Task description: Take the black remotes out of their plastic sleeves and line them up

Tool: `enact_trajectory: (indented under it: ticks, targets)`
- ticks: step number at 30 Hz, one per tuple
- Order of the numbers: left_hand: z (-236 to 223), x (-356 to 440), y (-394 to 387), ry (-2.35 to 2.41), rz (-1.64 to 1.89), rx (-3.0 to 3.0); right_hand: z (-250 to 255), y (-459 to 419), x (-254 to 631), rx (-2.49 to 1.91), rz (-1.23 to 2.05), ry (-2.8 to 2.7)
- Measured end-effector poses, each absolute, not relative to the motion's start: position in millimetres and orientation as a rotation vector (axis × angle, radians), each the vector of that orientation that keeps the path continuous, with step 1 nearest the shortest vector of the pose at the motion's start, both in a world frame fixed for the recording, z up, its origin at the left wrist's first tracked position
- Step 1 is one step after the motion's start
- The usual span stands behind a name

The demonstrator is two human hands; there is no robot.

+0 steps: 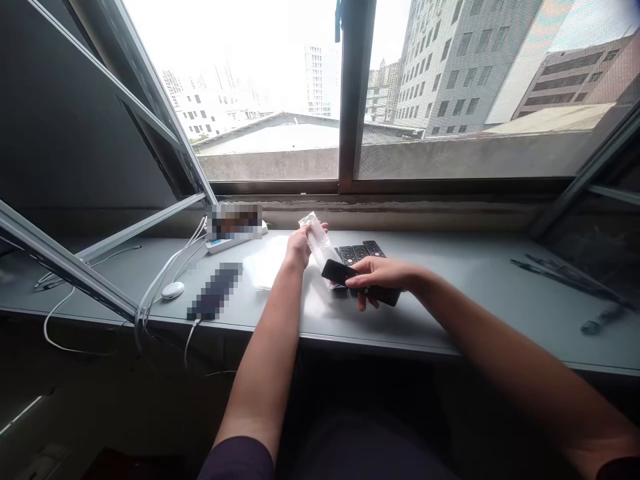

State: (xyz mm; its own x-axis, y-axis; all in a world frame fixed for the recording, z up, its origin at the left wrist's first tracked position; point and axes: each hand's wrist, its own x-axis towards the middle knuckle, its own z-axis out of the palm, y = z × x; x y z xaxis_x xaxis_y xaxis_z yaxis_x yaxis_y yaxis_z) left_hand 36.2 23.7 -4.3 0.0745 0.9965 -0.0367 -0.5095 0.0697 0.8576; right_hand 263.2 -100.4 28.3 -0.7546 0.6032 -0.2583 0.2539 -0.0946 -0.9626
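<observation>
Remotes [374,249] part. hidden, R sleeve [619,469] cropped

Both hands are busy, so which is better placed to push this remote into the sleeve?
Probably the right hand: it grips the remote, one end at the sleeve, whose far end the left hand holds.

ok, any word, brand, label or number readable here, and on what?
None readable.
Remotes on desk: button marks too small.
Black remote in right hand: nothing legible.
Plastic sleeve in left hand: faint marks, too blurred.
Power strip: too small.
</observation>
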Motion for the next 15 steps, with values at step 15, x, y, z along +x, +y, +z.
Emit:
enact_trajectory:
  ticks: [15]
  targets:
    - [-16.6,32.6,22.7,1.178,1.391,1.099,28.6,-102.0,261.9,-0.95,1.934,-1.658]
